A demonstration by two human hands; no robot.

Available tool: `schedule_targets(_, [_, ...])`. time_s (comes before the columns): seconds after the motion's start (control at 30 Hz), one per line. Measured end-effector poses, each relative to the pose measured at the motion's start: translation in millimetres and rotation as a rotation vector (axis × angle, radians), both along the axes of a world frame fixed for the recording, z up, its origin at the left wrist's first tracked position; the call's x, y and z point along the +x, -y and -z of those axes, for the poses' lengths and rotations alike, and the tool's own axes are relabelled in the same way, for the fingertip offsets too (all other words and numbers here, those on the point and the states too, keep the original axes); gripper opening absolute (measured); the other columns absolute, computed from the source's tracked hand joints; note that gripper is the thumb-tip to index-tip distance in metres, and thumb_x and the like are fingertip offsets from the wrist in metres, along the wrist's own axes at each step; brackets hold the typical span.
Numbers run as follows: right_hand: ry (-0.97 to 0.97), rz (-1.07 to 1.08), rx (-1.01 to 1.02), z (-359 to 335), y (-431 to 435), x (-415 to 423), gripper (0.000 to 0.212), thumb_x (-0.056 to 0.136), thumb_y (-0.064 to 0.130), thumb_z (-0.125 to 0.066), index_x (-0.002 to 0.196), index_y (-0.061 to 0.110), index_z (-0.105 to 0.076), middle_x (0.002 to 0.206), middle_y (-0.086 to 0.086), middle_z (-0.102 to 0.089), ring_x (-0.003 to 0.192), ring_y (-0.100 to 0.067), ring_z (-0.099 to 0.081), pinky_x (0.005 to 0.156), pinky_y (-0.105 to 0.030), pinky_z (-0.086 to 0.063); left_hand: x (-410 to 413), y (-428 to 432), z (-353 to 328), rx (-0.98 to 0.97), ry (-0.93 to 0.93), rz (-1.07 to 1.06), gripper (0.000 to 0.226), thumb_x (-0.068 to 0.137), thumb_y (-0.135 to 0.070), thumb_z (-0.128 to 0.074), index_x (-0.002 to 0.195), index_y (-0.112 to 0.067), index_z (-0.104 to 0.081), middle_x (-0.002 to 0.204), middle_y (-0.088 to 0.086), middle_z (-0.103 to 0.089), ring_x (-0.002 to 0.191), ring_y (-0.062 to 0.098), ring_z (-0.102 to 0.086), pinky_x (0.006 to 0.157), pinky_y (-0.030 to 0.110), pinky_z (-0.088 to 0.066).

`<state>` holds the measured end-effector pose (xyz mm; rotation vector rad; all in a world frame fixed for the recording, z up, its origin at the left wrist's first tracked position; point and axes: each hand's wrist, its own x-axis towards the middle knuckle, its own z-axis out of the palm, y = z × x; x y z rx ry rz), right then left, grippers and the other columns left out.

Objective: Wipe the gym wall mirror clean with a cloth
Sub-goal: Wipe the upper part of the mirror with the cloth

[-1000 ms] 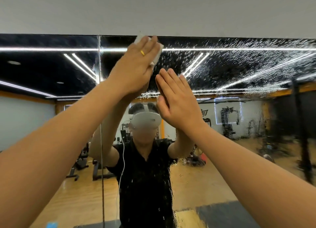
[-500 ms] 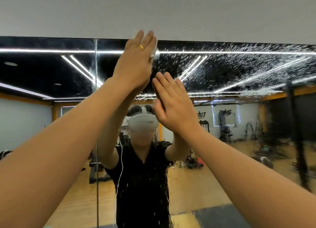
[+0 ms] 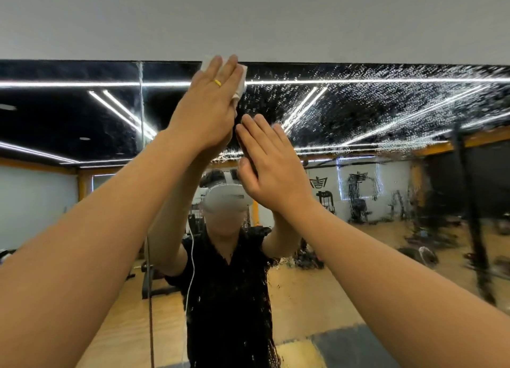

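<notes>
L hand (image 3: 205, 111), fingers straight and together, presses a white cloth (image 3: 240, 76) flat on the wall mirror (image 3: 358, 113) right at its top edge, w/ a gold ring (image 3: 217, 82) on one finger. R hand (image 3: 271, 169) is just below-right, palm to the glass, fingers straight, holding nothing; can't tell if it touches. Droplets (image 3: 345, 75) speckle the glass to the right of the cloth.

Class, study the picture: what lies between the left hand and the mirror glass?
A white cloth lies there, pressed against the mirror near its top edge by the left hand, its edges peeking out. The head view shows this.
</notes>
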<state>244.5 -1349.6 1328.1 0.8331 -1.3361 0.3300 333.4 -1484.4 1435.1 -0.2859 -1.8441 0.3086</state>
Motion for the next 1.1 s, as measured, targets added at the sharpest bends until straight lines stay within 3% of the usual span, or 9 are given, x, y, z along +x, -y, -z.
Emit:
schedule_targets(0.2, [0.002, -0.002, 0.002, 1, 1, 1, 0.059, 0.102, 0.031, -0.042, 0.154, 0.005, -0.044, 0.163, -0.013, -0.038, 0.155, -0.027, -0.027, 0.127, -0.049, -0.019, 1, 10, 30, -0.039, 0.006, 0.031, 0.06, 0.109, -0.024, -0.034, 0.165, -0.014, -0.015, 0.173, 0.003, -0.008, 0.16, 0.025, -0.003, 0.125, 0.038, 0.004])
schedule_targets(0.3, [-0.001, 0.003, 0.001, 0, 0, -1, 0.058, 0.102, 0.031, -0.043, 0.154, 0.005, -0.044, 0.163, -0.013, -0.038, 0.155, -0.027, -0.027, 0.127, -0.05, -0.019, 2, 20, 50, -0.044, 0.003, 0.041, 0.063, 0.105, -0.029, -0.03, 0.164, -0.012, -0.02, 0.172, 0.005, -0.013, 0.16, 0.025, -0.006, 0.127, 0.04, 0.0])
schedule_targets(0.43, [0.016, -0.013, 0.019, -1, 1, 0, 0.058, 0.102, 0.032, -0.042, 0.154, 0.006, -0.045, 0.163, -0.012, -0.038, 0.155, -0.027, -0.027, 0.127, -0.05, -0.017, -1, 23, 63, -0.019, -0.021, 0.029, 0.062, 0.107, -0.023, -0.04, 0.164, -0.012, -0.019, 0.173, 0.004, -0.013, 0.16, 0.024, -0.005, 0.128, 0.045, -0.004])
schedule_targets(0.53, [0.044, -0.001, 0.067, -2, -12, 5, 0.061, 0.1, 0.034, -0.04, 0.155, 0.008, -0.043, 0.166, -0.01, -0.034, 0.156, -0.025, -0.023, 0.129, -0.049, -0.006, -2, 24, 64, -0.014, -0.017, 0.013, 0.064, 0.107, -0.022, -0.045, 0.165, -0.014, -0.018, 0.173, 0.002, -0.01, 0.16, 0.022, -0.003, 0.129, 0.047, -0.006])
schedule_targets(0.7, [0.122, 0.083, -0.009, -10, -79, -6, 0.065, 0.101, 0.038, -0.034, 0.16, 0.012, -0.032, 0.17, -0.006, -0.022, 0.158, -0.02, -0.014, 0.128, -0.043, 0.005, -2, 19, 65, 0.03, -0.006, -0.001, 0.067, 0.102, -0.031, -0.031, 0.165, -0.013, -0.015, 0.173, 0.002, -0.008, 0.16, 0.022, 0.0, 0.13, 0.046, -0.003])
schedule_targets(0.9, [0.217, 0.214, -0.057, -25, -159, -46, 0.064, 0.103, 0.041, -0.033, 0.162, 0.016, -0.027, 0.171, -0.006, -0.017, 0.159, -0.022, -0.008, 0.128, -0.042, 0.005, -9, 5, 67, 0.096, -0.048, 0.002, 0.066, 0.103, -0.029, -0.032, 0.165, -0.014, -0.016, 0.173, 0.002, -0.008, 0.16, 0.02, 0.0, 0.128, 0.037, 0.004])
schedule_targets(1.1, [0.166, 0.185, -0.035, -22, -169, -68, 0.062, 0.106, 0.042, -0.03, 0.164, 0.023, -0.018, 0.173, -0.003, -0.008, 0.16, -0.023, -0.003, 0.129, -0.046, 0.001, -17, -24, 44, 0.136, -0.052, -0.023, 0.066, 0.104, -0.032, -0.026, 0.166, -0.017, -0.01, 0.174, 0.0, -0.002, 0.158, 0.013, 0.01, 0.124, 0.028, 0.013])
